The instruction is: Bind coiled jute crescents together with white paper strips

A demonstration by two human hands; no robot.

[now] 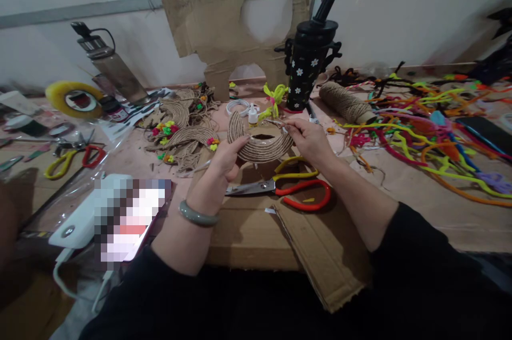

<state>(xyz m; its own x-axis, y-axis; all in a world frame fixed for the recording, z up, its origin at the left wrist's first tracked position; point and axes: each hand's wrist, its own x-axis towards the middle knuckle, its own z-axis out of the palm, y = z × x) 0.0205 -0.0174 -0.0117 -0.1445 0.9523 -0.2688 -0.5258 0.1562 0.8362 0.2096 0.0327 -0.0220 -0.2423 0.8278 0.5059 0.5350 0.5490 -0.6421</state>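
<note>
A curved collar of jute twine rows (266,152) is held up in front of me. My left hand (226,159) grips its left side, thumb on top. At its right end the fingers of my right hand (310,140) are pinched together on the twine collar. Just below lie large scissors (308,196) with one red and one yellow handle, on a cardboard sheet (248,228). A small white-capped bottle (253,114) stands just behind the collar. Finished-looking twine pieces with coloured knots (192,137) lie to the left of my left hand.
Behind stand a black flowered tumbler (306,70) and a leaning cardboard cutout (212,25). A twine spool (346,102) and tangled bright cords (432,142) spread to the right. On the left are a phone (134,222), a power bank (80,222), yellow tape (56,100) and a bottle (120,73).
</note>
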